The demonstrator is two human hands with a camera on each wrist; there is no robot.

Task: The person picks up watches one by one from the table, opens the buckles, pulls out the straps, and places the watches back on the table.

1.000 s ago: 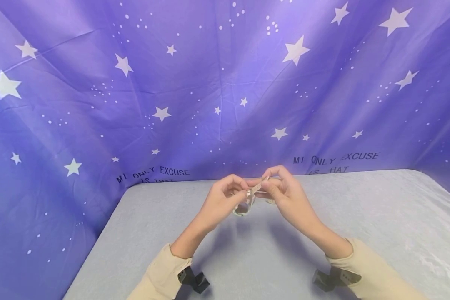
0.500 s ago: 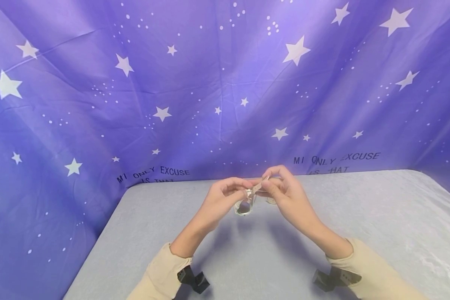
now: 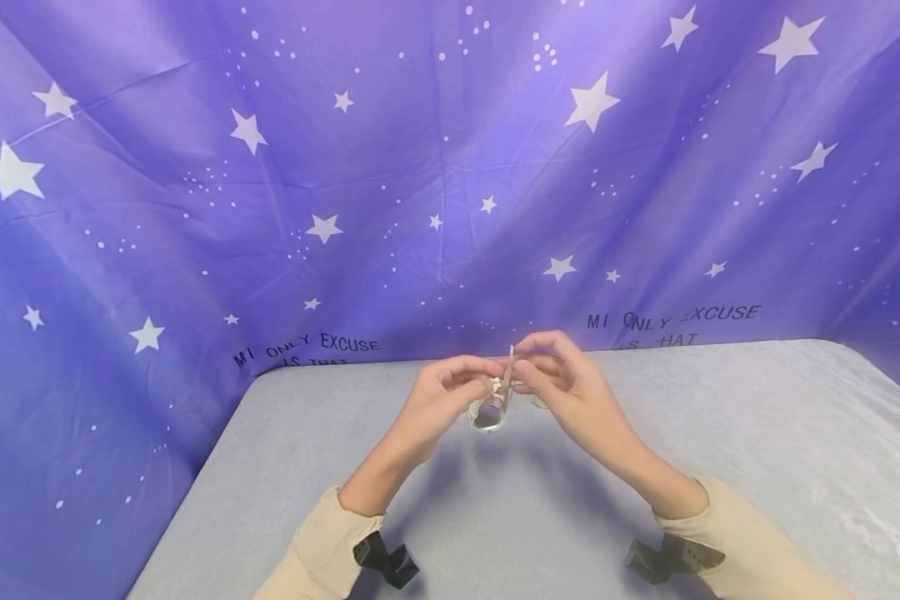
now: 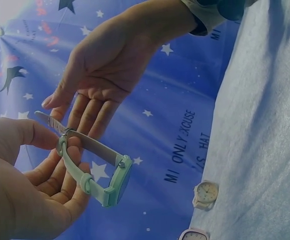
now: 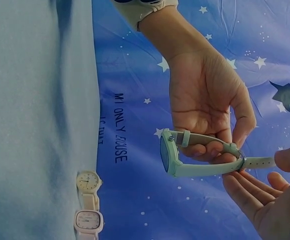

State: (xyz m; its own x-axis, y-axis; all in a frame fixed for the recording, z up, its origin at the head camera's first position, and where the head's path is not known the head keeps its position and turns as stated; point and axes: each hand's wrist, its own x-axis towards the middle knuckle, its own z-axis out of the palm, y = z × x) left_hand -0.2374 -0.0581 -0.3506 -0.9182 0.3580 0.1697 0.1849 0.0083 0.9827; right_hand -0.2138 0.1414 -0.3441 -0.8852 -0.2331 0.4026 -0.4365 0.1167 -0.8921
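A pale green wristwatch (image 5: 204, 169) hangs in the air between both hands, its strap forming a loop through the metal buckle. My left hand (image 3: 442, 408) pinches the strap at the buckle (image 4: 62, 144) between thumb and fingers. My right hand (image 3: 570, 392) is at the strap's free end (image 5: 259, 162), which sticks out past the buckle. Its thumb is by the strap tip, and the other fingers lie behind and under the strap. The watch case (image 4: 119, 181) hangs down at the far side of the loop, its dial turned mostly away in the left wrist view.
Two more watches lie on the grey cloth-covered table (image 3: 307, 500): a cream round one (image 5: 89, 182) and a pale pink squarish one (image 5: 88, 219). In the head view my right hand mostly hides them. A purple star-printed curtain (image 3: 390, 167) hangs behind the table's far edge.
The strap's free end has swung from slanting right, between the right thumb and finger, to nearly upright. My right thumb and fingers have shifted slightly left. The left hand stays at the buckle.
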